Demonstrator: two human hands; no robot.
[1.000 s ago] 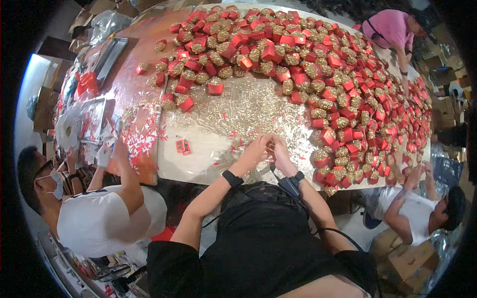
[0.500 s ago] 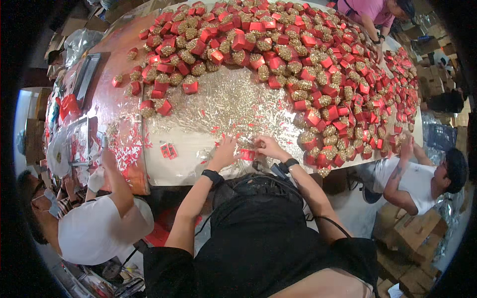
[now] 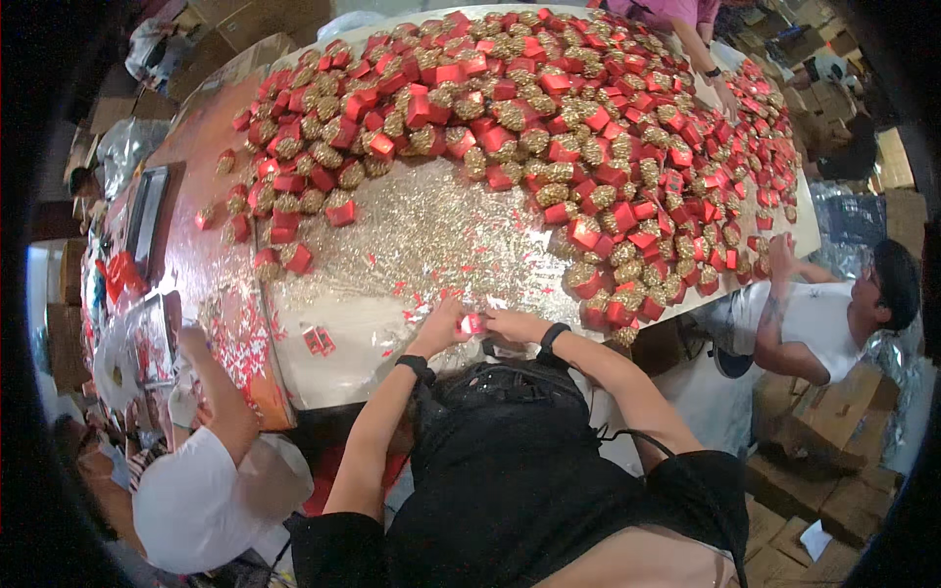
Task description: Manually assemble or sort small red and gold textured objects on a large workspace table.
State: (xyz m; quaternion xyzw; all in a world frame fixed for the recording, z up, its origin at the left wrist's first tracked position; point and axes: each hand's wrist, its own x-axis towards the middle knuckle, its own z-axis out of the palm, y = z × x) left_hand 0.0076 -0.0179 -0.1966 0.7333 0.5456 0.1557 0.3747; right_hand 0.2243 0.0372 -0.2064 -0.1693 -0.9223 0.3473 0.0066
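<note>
Working at the near edge of the large table (image 3: 353,343), at about 6 o'clock of its top; both hands meeting over one small red box (image 3: 473,322). Left hand (image 3: 443,327) pinching the box from its 9 o'clock side, fingers curled in around it; right hand (image 3: 512,324) closing on it from 3 o'clock, fingertips pressed to the box (exact finger placement too small to make out). Wearing a dark band on each wrist.

Lying spread from 10 to 2 o'clock of the hands: a wide scatter of gold glittery filling (image 3: 431,230); beyond it, heaped from 11 round to 3 o'clock, a mass of finished red boxes topped with gold (image 3: 588,127). Resting just apart at 9 o'clock of the left hand: two flat red pieces (image 3: 318,340), untouched.

Sitting at 8 o'clock: a person in a white shirt (image 3: 201,500), one hand raised to the table edge; leaning in at 3 o'clock, another person in white (image 3: 804,318); reaching from 1 o'clock at the far rim, a third in a pink top (image 3: 676,12).

Judging the step in hand as closing or folding the small box; advising keeping it low over the table, holding both sides square between the fingertips, pressing evenly so that the flaps seat without crushing; avoiding sweeping loose glitter off the edge.
</note>
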